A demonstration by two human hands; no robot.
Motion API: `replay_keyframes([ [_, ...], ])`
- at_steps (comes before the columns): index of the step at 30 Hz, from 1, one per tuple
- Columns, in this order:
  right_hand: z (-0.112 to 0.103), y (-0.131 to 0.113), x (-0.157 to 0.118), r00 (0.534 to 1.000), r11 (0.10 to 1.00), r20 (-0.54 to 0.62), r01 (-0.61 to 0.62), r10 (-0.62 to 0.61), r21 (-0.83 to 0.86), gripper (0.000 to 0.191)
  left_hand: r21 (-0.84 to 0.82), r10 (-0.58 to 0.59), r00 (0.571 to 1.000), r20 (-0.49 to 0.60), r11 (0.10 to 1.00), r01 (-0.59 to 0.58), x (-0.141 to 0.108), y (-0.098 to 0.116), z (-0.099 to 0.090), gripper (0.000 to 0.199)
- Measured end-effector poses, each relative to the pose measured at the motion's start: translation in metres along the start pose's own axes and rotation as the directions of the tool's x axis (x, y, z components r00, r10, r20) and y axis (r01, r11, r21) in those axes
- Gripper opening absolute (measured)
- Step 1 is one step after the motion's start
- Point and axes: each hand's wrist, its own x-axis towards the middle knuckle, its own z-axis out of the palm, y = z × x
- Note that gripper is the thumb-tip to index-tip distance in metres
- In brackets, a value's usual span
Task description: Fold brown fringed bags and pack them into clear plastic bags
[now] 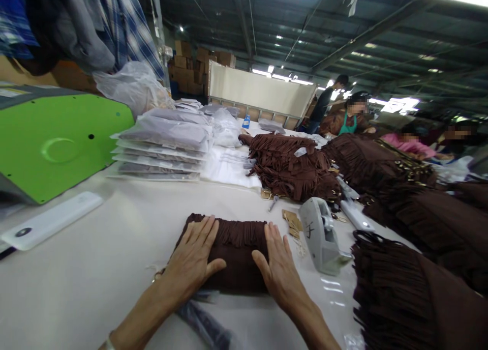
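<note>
A dark brown fringed bag [238, 263] lies flat on the pale table in front of me, its fringe along the far edge. My left hand [196, 251] rests on its left side, fingers stretched out and thumb pointing inward. On the right side my right hand [277, 261] lies in the same way, fingers extended. Both palms press on the bag without gripping it. A small metal ring shows at its left edge, partly hidden by my left wrist. Just below the bag is a dark strip in clear plastic [206, 324].
A grey tape dispenser [318, 235] stands to the right, near brown tags [293, 223]. Fringed brown bags [415, 289] pile up along the right. At the left are a green machine [64, 141], a white device [53, 220] and stacked plastic-wrapped packages [160, 146]. People work in the background.
</note>
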Motion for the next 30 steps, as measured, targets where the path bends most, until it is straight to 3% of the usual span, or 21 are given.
replay_keyframes([
  [4, 0.004, -0.006, -0.011, 0.985, 0.992, 0.122, 0.127, -0.125, -0.007, 0.072, -0.158, 0.099, 0.983, 0.153, 0.985, -0.075, 0.028, 0.015, -0.011, 0.071],
  [7, 0.003, -0.01, -0.022, 0.973, 0.985, 0.153, 0.175, -0.171, -0.013, 0.07, -0.253, 0.148, 0.977, 0.156, 0.962, -0.105, 0.027, 0.02, -0.015, 0.06],
  [11, -0.012, -0.002, -0.019, 0.992, 0.996, 0.097, 0.086, -0.083, -0.026, 0.062, -0.295, 0.108, 0.989, 0.098, 0.953, -0.074, 0.017, 0.021, -0.024, 0.039],
  [14, -0.02, -0.001, 0.002, 0.994, 0.997, 0.076, 0.076, -0.076, -0.007, 0.059, -0.297, 0.005, 0.993, 0.115, 0.954, 0.03, 0.025, 0.021, -0.032, 0.017],
  [18, -0.018, -0.014, 0.023, 0.985, 0.993, 0.124, 0.114, -0.117, 0.028, 0.061, -0.21, -0.054, 0.992, 0.111, 0.975, 0.076, 0.041, 0.017, -0.029, 0.033],
  [20, -0.015, -0.02, 0.019, 0.97, 0.987, 0.184, 0.155, -0.16, 0.046, 0.062, -0.21, -0.027, 0.989, 0.148, 0.976, 0.058, 0.042, 0.015, -0.024, 0.042],
  [22, -0.014, -0.021, 0.009, 0.955, 0.977, 0.206, 0.205, -0.214, 0.064, 0.061, -0.226, -0.033, 0.978, 0.206, 0.971, 0.08, 0.038, 0.014, -0.02, 0.039],
  [26, -0.019, -0.016, -0.005, 0.965, 0.968, 0.085, 0.241, -0.247, 0.074, 0.044, -0.232, -0.081, 0.966, 0.246, 0.963, 0.14, 0.037, 0.014, -0.023, 0.033],
  [30, -0.022, -0.016, 0.005, 0.972, 0.97, 0.024, 0.231, -0.234, 0.081, 0.038, -0.255, 0.021, 0.975, 0.219, 0.966, 0.037, 0.048, 0.016, -0.026, 0.041],
])
